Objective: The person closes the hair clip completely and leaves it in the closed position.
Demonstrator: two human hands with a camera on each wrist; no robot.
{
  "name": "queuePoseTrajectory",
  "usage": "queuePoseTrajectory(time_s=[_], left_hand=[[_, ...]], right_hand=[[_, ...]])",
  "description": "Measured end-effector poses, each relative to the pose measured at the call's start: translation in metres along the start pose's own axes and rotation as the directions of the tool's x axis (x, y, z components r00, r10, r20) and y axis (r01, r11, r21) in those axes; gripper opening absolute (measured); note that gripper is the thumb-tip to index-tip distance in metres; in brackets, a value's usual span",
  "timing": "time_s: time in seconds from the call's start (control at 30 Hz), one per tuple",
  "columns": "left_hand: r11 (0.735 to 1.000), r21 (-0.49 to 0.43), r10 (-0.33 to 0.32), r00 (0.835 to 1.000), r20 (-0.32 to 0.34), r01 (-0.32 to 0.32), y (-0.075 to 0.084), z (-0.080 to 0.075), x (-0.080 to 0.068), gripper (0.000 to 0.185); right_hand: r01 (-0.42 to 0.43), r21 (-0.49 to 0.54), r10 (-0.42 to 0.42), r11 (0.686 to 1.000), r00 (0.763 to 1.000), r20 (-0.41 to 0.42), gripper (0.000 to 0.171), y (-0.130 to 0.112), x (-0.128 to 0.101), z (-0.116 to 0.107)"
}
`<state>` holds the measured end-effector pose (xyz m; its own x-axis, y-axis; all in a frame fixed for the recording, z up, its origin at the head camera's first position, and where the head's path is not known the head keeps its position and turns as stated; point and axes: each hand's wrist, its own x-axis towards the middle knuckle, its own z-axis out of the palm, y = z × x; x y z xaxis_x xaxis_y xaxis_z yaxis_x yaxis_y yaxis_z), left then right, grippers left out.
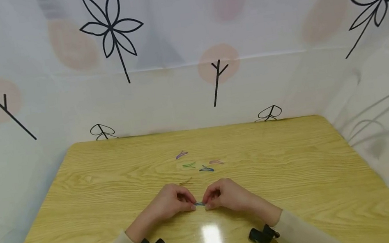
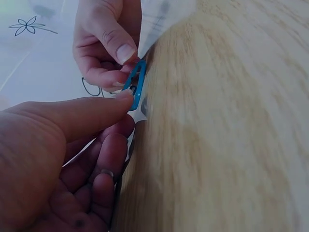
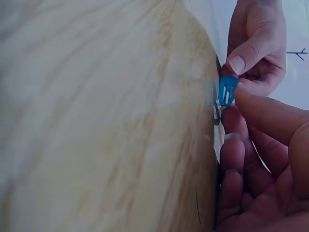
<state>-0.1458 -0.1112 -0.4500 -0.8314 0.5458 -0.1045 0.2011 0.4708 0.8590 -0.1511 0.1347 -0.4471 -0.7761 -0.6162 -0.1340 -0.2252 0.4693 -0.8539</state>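
Note:
Both hands meet at the near middle of the wooden table. Between them is a small blue paper clip, just above the tabletop. My left hand pinches its left end and my right hand pinches its right end. In the left wrist view the left hand has its thumb on the blue clip, and the right hand holds it from above. In the right wrist view the right hand pinches the clip against the left hand.
Several loose clips lie just beyond the hands: purple, green, blue, pink and a faint brownish one. A patterned white curtain surrounds the table on three sides.

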Motion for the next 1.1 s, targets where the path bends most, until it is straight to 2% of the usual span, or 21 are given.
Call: queuePoseTrajectory(time_s=[0.23, 0.47, 0.77, 0.97, 1.1], left_hand=[[1.000, -0.002, -0.004, 1.000, -0.012, 0.004, 0.000, -0.005, 0.000, 0.004], [1.000, -0.011, 0.007, 0.999, -0.053, -0.008, -0.001, -0.008, -0.003, 0.008], [1.000, -0.002, -0.016, 0.992, -0.125, 0.016, -0.003, -0.021, -0.007, 0.009], [1.000, 0.008, -0.024, 0.968, -0.251, 0.027, -0.005, -0.031, -0.003, 0.006], [0.999, 0.004, -0.037, 0.957, -0.286, 0.040, -0.009, -0.034, 0.000, 0.006]], right_hand=[[-0.063, 0.131, 0.065, 0.989, 0.998, -0.016, 0.009, 0.002, 0.000, -0.007], [-0.066, 0.212, 0.074, 0.975, 0.997, -0.031, 0.015, 0.004, 0.001, -0.014], [-0.065, 0.226, 0.087, 0.972, 0.992, -0.093, 0.015, 0.005, 0.006, -0.015], [-0.043, 0.212, 0.078, 0.976, 0.984, -0.159, 0.015, 0.003, 0.014, -0.014], [0.008, 0.159, 0.025, 0.987, 0.979, -0.202, 0.014, 0.000, 0.020, -0.011]])
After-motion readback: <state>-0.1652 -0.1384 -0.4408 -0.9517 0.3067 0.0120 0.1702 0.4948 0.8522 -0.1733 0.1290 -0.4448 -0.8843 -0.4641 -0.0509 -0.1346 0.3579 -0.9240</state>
